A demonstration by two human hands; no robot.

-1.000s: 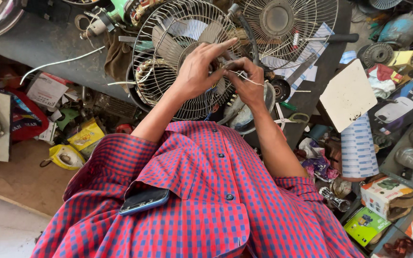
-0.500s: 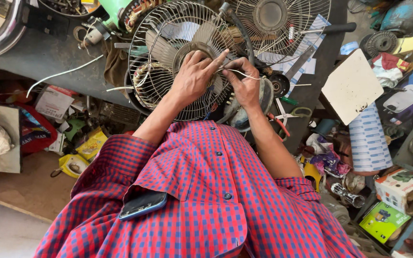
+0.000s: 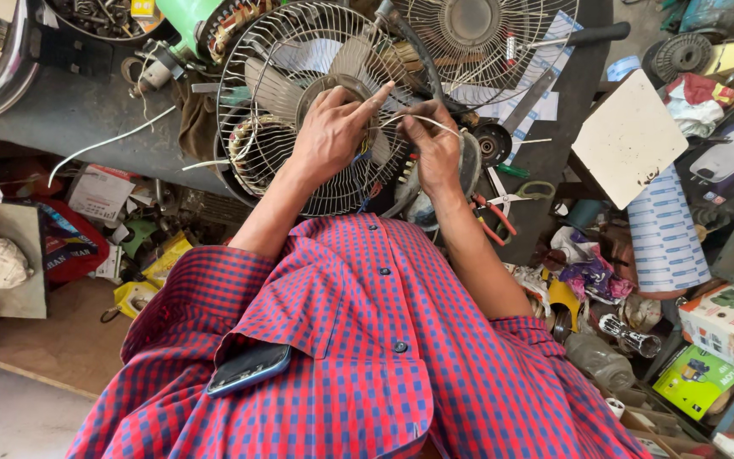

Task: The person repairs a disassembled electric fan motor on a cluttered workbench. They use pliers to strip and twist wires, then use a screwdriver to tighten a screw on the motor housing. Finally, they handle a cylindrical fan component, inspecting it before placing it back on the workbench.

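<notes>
My left hand (image 3: 333, 132) rests against the front of a round wire fan guard (image 3: 256, 102) lying on the dark workbench (image 3: 70, 110), its fingers pinching one end of a thin white wire (image 3: 401, 121). My right hand (image 3: 435, 149) pinches the other end of the same wire just to the right, above a dark fan motor part (image 3: 473, 161). The wire runs taut between the two hands. Fan blades show behind the guard. Below the hands are my red and blue checked shirt and a phone (image 3: 248, 370) in its chest pocket.
A second wire fan guard (image 3: 477, 34) lies at the back. Red-handled pliers (image 3: 494, 221) and scissors (image 3: 524, 191) lie at the bench edge. A white board (image 3: 626, 136), boxes (image 3: 711, 314) and clutter fill the right; boxes and bags lie on the floor at left.
The view has shifted slightly. Both hands stay at the fan guard, and the wire between them is now pulled out a little wider.
</notes>
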